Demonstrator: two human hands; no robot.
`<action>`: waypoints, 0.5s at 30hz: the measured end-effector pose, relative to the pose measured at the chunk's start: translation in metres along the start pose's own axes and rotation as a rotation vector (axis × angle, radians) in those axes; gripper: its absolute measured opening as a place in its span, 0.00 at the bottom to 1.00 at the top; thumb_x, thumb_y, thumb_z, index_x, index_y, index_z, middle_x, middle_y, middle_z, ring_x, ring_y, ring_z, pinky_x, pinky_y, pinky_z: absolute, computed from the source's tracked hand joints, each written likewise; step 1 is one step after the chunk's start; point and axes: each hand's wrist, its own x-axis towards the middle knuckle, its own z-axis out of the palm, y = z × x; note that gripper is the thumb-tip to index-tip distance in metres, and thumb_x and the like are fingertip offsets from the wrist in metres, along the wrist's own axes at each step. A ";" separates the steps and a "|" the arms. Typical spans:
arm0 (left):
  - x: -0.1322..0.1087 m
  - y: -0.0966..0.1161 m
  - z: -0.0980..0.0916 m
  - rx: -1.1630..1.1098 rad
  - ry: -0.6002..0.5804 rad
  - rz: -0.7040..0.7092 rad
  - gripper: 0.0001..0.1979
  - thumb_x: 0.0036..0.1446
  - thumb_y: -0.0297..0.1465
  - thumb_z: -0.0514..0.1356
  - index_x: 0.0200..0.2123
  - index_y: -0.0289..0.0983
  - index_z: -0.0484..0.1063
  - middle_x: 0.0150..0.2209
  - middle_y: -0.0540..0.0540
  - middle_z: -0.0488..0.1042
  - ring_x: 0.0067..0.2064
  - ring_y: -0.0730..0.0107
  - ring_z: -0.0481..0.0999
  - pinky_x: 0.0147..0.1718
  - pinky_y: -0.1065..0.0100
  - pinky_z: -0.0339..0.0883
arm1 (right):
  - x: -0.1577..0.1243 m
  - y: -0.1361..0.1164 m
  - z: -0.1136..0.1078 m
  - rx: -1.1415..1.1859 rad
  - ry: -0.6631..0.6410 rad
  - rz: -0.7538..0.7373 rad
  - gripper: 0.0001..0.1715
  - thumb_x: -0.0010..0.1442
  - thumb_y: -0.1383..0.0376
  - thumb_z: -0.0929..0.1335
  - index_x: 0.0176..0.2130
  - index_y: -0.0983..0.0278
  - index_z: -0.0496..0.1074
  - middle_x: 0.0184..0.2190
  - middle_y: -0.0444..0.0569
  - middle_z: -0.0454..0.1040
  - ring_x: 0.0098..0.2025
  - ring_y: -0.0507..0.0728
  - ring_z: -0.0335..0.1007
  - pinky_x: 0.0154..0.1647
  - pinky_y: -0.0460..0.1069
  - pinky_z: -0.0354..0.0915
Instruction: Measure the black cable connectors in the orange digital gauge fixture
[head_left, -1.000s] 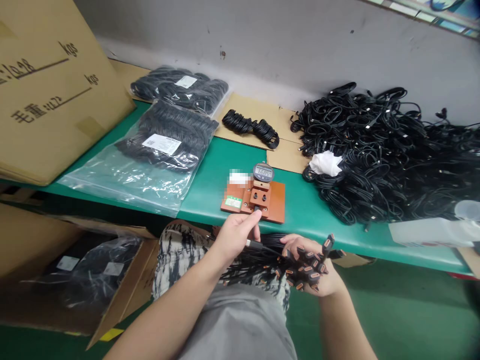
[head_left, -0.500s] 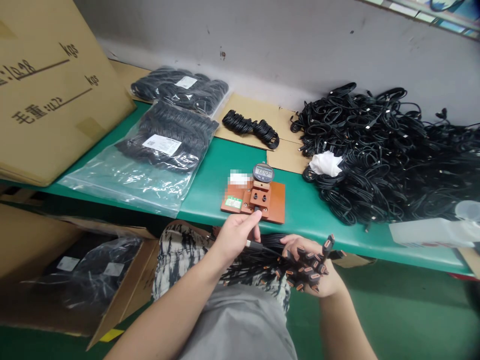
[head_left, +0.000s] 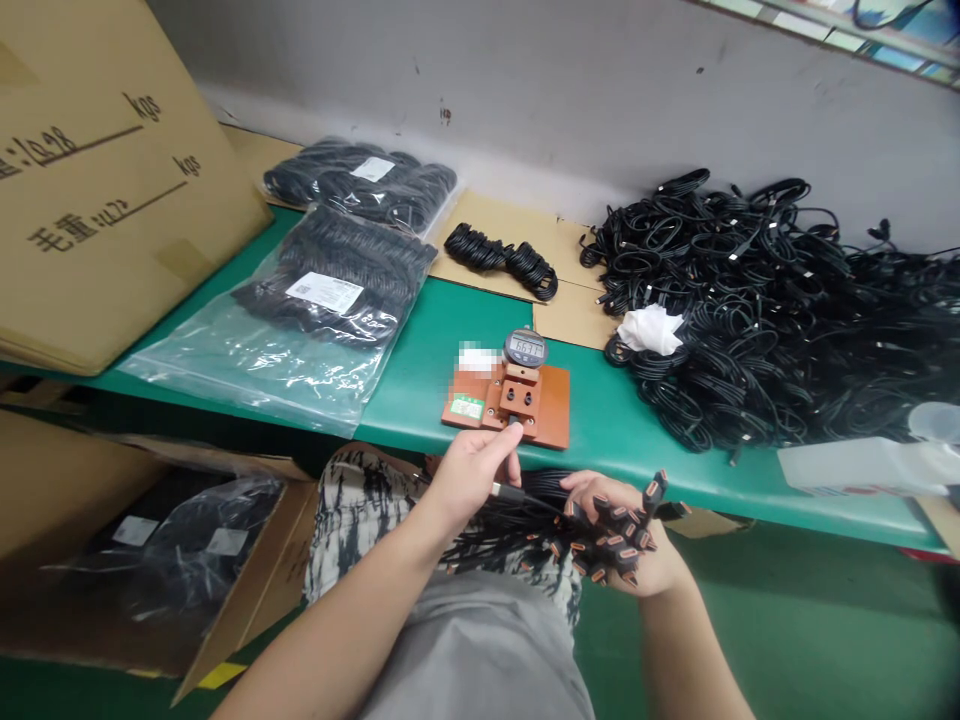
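My left hand pinches a black cable connector at the front of a brown gauge fixture. On top of the fixture sits a round digital gauge with a lit number display. Another cable end lies just below my left fingers. My right hand is wrapped round a thick bunch of black cables, whose orange-tipped connectors point up and outward. The rest of the bunch lies across my lap.
Bagged black cables lie left on the green table, beside a large carton. Two small coils rest on cardboard. A big cable heap, a white cloth and a translucent bottle are right. An open carton stands lower left.
The digits on the gauge display have changed. Both hands hold the same places, and the view has shifted very slightly.
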 end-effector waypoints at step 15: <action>0.001 0.001 0.000 0.010 -0.002 0.006 0.27 0.58 0.47 0.57 0.13 0.35 0.67 0.14 0.49 0.67 0.18 0.75 0.65 0.21 0.72 0.53 | 0.004 -0.005 0.000 -0.039 -0.009 -0.003 0.13 0.47 0.64 0.74 0.35 0.59 0.71 0.31 0.48 0.73 0.45 0.65 0.71 0.48 0.65 0.69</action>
